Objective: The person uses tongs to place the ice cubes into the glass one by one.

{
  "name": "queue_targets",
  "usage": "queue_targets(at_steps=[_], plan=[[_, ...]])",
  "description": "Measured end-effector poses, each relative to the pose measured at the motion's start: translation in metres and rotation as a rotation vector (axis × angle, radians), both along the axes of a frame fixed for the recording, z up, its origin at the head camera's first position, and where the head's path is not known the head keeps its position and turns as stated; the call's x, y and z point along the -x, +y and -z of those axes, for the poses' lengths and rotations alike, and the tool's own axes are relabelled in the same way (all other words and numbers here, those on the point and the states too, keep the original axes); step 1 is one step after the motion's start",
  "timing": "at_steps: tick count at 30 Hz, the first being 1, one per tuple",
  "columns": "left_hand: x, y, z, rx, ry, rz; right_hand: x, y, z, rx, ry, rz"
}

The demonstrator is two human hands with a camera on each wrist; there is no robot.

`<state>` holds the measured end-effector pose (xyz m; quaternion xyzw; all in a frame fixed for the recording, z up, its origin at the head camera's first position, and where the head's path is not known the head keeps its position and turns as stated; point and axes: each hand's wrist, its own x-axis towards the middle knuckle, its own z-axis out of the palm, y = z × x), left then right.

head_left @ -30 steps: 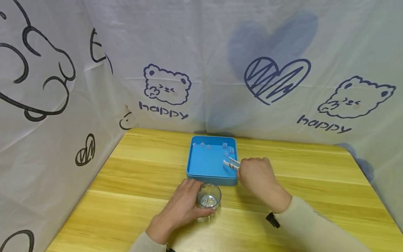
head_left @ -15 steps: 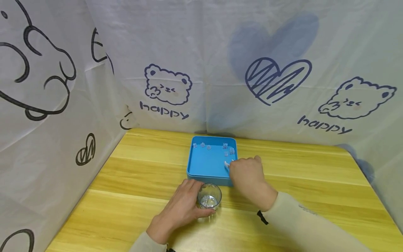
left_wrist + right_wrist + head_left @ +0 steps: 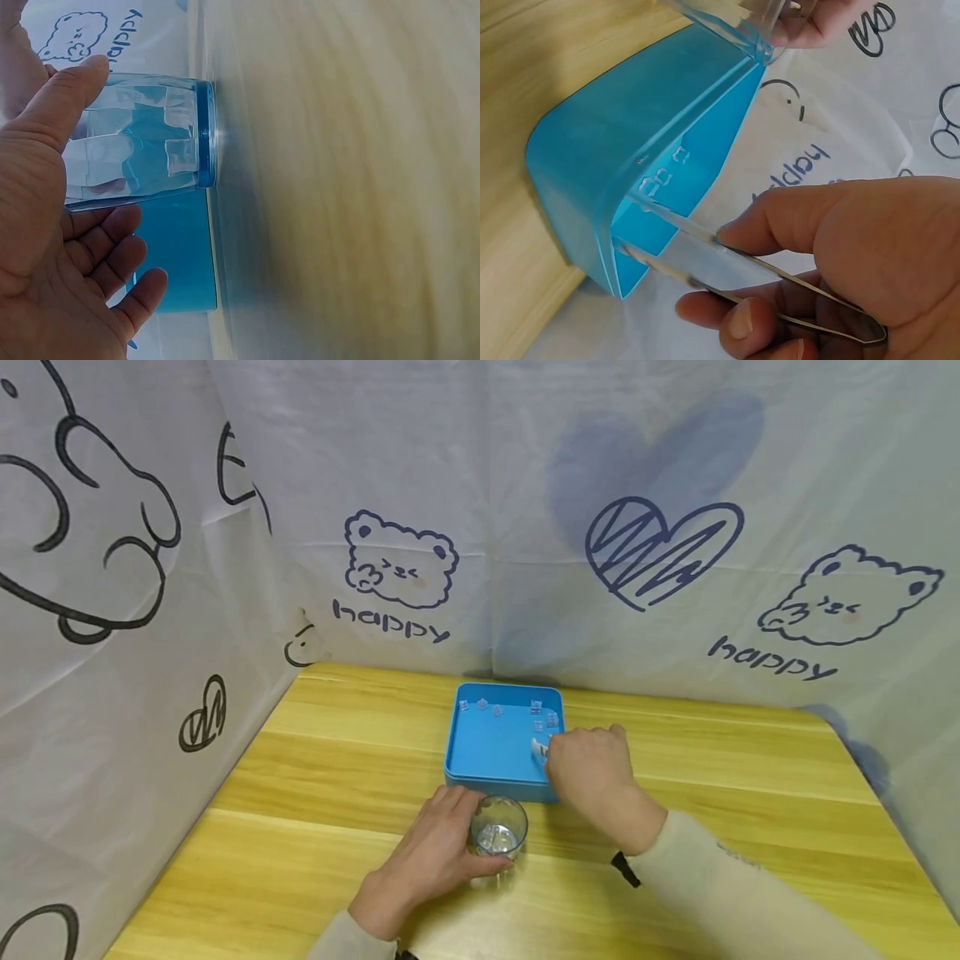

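Observation:
My left hand (image 3: 431, 847) holds a drinking glass (image 3: 139, 142) upright on the table, thumb on one side and fingers around the other. Several clear ice-like cubes (image 3: 497, 838) lie at the bottom of the glass. Just behind it stands a shallow blue box (image 3: 502, 782) with several more clear cubes (image 3: 536, 707) spread along its back and right side. At the box's right edge, my right hand (image 3: 596, 777) grips a pair of small tongs (image 3: 676, 220) between thumb and fingers. The tongs' tips reach into the box, arms apart; whether they touch a cube I cannot tell.
A wooden table (image 3: 750, 793) extends to both sides of the box. White cloth (image 3: 525, 460) printed with bears and hearts hangs behind the table, and another stretch borders it on the left.
My right hand has moved left over the box's right edge with the tongs, then shifted only slightly. My left hand and the glass have stayed put.

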<state>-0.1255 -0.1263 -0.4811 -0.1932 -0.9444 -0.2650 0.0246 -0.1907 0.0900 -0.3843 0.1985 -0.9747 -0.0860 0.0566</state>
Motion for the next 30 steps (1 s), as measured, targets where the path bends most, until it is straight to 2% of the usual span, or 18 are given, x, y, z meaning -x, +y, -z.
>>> queue_targets(at_steps=[9,15,22,25,30], plan=[[0.000,0.000,0.000,-0.011,-0.008,0.001,0.001,-0.005,0.002,-0.013,-0.093,0.012],[0.001,0.000,0.001,-0.008,-0.007,0.001,0.002,-0.004,0.006,0.048,-0.097,-0.017],[0.000,-0.001,0.002,0.007,0.001,-0.009,0.012,0.001,0.015,0.067,-0.130,-0.011],[0.000,-0.001,0.002,0.009,-0.001,-0.013,0.015,0.008,0.020,0.103,-0.116,-0.012],[0.000,-0.001,0.002,0.014,-0.001,-0.014,0.018,0.020,0.029,0.184,-0.042,-0.036]])
